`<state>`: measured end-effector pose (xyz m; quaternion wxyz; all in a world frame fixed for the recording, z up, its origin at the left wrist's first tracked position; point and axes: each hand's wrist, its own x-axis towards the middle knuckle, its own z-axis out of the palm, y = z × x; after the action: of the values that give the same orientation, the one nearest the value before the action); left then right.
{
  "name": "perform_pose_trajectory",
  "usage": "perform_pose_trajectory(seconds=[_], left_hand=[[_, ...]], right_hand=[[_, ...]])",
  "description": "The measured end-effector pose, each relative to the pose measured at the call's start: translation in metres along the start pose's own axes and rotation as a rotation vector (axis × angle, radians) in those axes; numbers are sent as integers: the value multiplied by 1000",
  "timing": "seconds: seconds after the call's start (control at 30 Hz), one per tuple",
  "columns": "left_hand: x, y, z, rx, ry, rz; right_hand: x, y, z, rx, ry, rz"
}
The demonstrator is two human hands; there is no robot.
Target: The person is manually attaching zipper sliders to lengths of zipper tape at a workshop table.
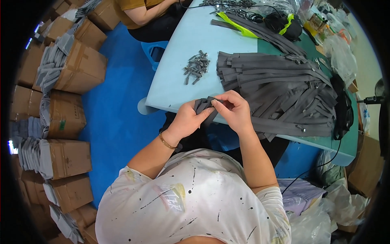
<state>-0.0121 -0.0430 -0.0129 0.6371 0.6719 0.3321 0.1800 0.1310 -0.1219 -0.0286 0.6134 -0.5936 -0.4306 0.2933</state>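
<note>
Zipper strip (202, 106) pinched between both hands, left hand (187, 120) and right hand (235, 110), at the near desk (178, 81) edge. Looks light, floppy cloth tape; best gripped near its end, close to the teeth.

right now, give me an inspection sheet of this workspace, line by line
surface: pale blue table top, bare near the front left corner
job's things: dark grey zipper tape strip pinched by both hands at the table's front edge
clutter: big heap of dark grey zipper tapes; small pile of grey metal zipper sliders; neon yellow strips; clear plastic bags
grippers: left hand and right hand both shut on the strip
cables: black cable hanging off the table's right edge
surroundings: brown cardboard boxes stuffed with grey tape, blue floor, another person seated opposite
</note>
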Motion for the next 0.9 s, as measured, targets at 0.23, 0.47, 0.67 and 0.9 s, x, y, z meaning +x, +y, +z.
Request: perform_pose_trajectory(seconds=[0.23,0.47,0.67,0.9], left_hand=[[6,-3,3,-58,-19,-12],[-2,25,-4,-134,-73,109],[9,58,7,-80,-244,158],[38,91,20,302,-364,144]], right_hand=[[1,-5,-11,-58,-70,-38],[-4,-3,0,368,2,-151],[-18,-35,-22,303,85,-164],[12,-91,-105,422,578,-97]])
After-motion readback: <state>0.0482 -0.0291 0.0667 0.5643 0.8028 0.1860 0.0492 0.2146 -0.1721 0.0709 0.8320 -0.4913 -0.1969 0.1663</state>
